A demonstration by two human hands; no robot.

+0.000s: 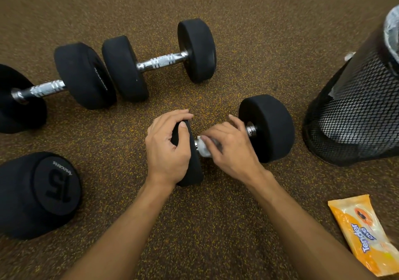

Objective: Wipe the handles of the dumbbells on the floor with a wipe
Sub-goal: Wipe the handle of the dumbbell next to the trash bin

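Wiping now: the handle (251, 129) of the near dumbbell (267, 128), which lies on the floor (248, 31) directly in front of the person, between the two hands.
Wipe: a small white wipe (204, 149) is wrapped round the handle at its left end, just beside the left weight head (194, 171). The right end of the bar shows bare chrome.
Right hand: the right hand (232, 148) is curled over the handle, its fingers clasping the wipe against the bar.
Left hand: the left hand (168, 148) grips the left weight head, fingers and thumb curled round its upper rim, apparently steadying it.
Next move, as I judge it: slide or twist the wipe along toward the right head, with the left hand holding the dumbbell against rolling.
Other dumbbells: the far dumbbell (160, 61) and the left dumbbell (46, 88) lie farther back, handles uncovered. The dumbbell marked 15 (54, 184) shows only one end, so its handle is hidden.
Nearby: an orange wipes packet (354, 234) lies at lower right, and a black mesh bin (354, 111) stands just right of the near dumbbell.
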